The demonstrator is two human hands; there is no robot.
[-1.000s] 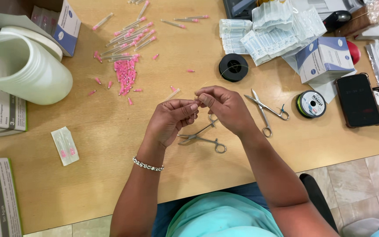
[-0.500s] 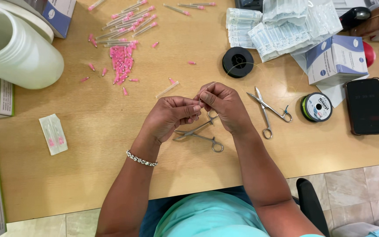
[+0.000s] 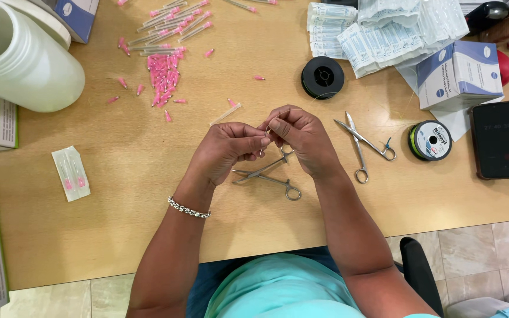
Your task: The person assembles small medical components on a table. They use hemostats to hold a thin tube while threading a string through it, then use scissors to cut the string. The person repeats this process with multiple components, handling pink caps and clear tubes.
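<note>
wooden table (image 3: pixel 119 235), beige tiled floor (image 3: pixel 478 253)

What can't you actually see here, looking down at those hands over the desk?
Head view only:
- What the left hand and right hand pinch: too thin, covered by fingertips.
- Forceps: tips hidden under the hands.
- White jar: cut off by the left edge.
- Flat pack: contents too small.

The 2 bare forearms are extended forward and angled inward, so that the hands are brought together. The left hand (image 3: pixel 228 150) is curled, fingertips pinched in a tight grip. The right hand (image 3: pixel 303 136) is likewise closed, its fingertips touching the left's.
</note>
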